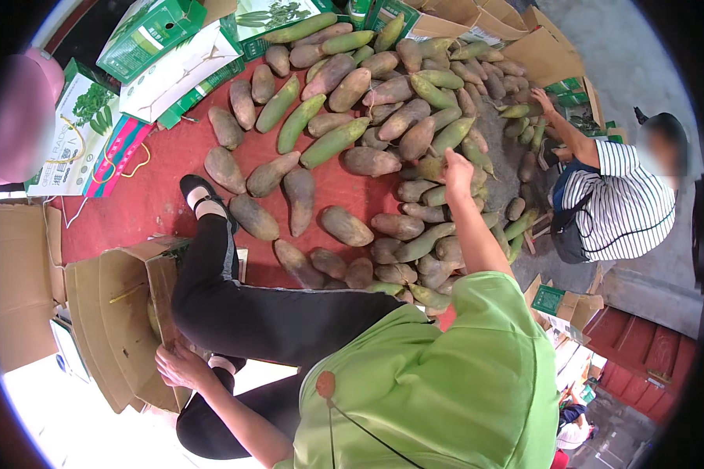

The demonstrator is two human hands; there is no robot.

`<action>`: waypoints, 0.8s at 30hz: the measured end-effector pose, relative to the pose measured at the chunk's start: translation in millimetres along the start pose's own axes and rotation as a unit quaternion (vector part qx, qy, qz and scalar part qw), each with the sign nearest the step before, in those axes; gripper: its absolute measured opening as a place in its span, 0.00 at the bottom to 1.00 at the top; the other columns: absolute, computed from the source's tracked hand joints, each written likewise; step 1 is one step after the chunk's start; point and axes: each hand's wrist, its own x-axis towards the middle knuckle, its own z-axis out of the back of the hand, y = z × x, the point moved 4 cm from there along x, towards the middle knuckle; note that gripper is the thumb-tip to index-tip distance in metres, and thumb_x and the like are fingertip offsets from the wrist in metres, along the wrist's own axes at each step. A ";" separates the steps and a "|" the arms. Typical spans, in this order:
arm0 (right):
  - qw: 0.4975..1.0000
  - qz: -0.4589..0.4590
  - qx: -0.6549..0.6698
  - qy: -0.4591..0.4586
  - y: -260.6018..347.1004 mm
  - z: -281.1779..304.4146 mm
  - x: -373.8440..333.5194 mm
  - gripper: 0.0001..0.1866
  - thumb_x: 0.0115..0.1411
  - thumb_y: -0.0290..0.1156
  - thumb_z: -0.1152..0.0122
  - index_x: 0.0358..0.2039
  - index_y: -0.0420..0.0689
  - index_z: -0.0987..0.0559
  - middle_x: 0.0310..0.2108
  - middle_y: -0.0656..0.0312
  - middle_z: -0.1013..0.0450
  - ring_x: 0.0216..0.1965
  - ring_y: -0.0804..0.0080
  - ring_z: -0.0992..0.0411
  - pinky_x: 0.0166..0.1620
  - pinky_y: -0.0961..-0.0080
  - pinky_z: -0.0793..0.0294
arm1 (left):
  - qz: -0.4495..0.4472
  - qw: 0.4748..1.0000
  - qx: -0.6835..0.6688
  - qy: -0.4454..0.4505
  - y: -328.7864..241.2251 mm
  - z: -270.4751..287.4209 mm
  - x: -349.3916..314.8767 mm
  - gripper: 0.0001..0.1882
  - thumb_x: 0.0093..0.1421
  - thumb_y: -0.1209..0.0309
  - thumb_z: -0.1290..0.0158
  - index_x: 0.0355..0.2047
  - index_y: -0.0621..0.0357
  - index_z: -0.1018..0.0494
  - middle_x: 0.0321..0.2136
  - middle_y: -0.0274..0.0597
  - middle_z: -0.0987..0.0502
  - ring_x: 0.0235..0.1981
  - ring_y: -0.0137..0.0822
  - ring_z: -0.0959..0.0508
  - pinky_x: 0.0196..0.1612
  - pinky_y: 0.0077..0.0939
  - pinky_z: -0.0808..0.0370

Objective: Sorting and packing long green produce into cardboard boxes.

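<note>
Tan cardboard forms the open-flapped box (105, 313) at the left hand (181, 366); the right hand (457, 170) is over oblong green-brown radishes (405, 119) on red matting (164, 180). Neither grip shows clearly; mid-body holds should prevent slips.

Packaging and a person around a red mat (176, 160)
Green-and-white cartons (150, 43) sit stacked at the upper left, with a white box edged in pink (102, 148) just beside them. Open brown cartons (550, 59) stand at the upper right. On the right, a person in a striped shirt (630, 207) has a dark bag (571, 238). Lower down, a small open carton (577, 309) is near a red panel (641, 348).
</note>
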 end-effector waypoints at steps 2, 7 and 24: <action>0.997 -0.010 0.048 0.051 24.1 -3.0 -14.3 0.16 0.59 0.37 0.45 0.17 0.45 0.31 0.15 0.69 0.38 0.18 0.80 0.41 0.22 0.78 0.42 | 0.007 1.000 0.002 0.002 -2.0 3.7 -1.5 0.16 0.56 0.62 0.50 0.40 0.59 0.31 0.37 0.46 0.28 0.44 0.47 0.30 0.48 0.51 0.39; 0.990 0.018 -0.041 0.133 -0.9 -25.2 -69.2 0.17 0.59 0.38 0.44 0.16 0.44 0.29 0.15 0.72 0.37 0.17 0.83 0.42 0.21 0.79 0.43 | 0.007 1.000 -0.012 0.012 -7.4 7.0 -0.5 0.16 0.55 0.63 0.50 0.39 0.61 0.31 0.37 0.48 0.29 0.44 0.49 0.30 0.47 0.49 0.38; 0.867 0.004 0.041 0.496 75.3 -66.7 -129.2 0.26 0.49 0.40 0.31 0.45 0.41 0.29 0.37 0.70 0.31 0.39 0.81 0.34 0.44 0.82 0.35 | -0.136 0.788 -0.586 0.131 -84.1 147.3 18.2 0.42 0.44 0.60 0.35 0.57 0.62 0.39 0.42 0.42 0.31 0.47 0.36 0.32 0.55 0.30 0.39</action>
